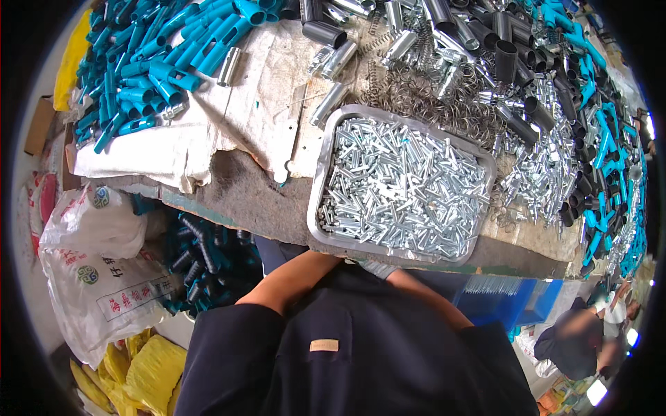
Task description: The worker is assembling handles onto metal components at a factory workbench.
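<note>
Both my forearms reach in below the near edge of the worktable. My left forearm (295,281) disappears at that edge, so my left hand is out of sight. Of my right hand (378,269), only part of a grey glove shows beside the edge; its fingers are hidden. Just above them on the table lies a metal tray (315,201) heaped with short silvery metal pins (409,187). Whether either hand holds anything cannot be seen.
Teal tube-shaped parts (170,73) pile up at the far left. Coil springs (395,90), black tubes (506,62) and silvery fittings (541,173) cover the right. A flat metal strip (295,132) lies left of the tray. White sacks (104,277) and a blue bin (492,305) stand below; another person (572,340) is at lower right.
</note>
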{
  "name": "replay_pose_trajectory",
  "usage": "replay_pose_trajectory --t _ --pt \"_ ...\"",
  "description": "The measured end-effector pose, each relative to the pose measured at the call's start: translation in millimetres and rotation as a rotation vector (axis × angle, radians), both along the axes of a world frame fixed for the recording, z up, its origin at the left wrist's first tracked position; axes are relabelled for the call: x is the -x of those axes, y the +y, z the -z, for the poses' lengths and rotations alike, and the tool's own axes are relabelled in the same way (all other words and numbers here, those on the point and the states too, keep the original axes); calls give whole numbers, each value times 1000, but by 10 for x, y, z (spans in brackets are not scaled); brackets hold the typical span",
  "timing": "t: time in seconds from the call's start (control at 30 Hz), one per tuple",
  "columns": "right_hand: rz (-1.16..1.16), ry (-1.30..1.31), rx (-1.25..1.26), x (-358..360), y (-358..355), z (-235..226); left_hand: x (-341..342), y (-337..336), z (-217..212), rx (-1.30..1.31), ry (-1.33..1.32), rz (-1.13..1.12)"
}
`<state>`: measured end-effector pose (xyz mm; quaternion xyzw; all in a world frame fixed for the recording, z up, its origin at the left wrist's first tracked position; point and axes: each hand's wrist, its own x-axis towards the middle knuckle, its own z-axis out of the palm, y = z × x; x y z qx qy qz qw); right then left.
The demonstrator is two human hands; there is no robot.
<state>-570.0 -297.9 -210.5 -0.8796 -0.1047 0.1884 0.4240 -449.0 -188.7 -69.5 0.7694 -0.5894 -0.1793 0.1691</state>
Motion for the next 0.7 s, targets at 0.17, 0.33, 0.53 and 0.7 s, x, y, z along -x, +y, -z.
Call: replay_pose_trajectory --t 0.17,0.33,0.53,0.7 --pt "163 56 -245 57 -81 -1 -195 -30 -204 -70 62 14" --pt "344 247 -573 -130 -272 -55 -143 10 -274 -186 217 -16" --pt "489 398 -905 -459 23 -50 -273 -108 -355 -260 279 -114" --pt "616 568 -1150 -693 -469 84 176 -1 -609 -306 342 -196"
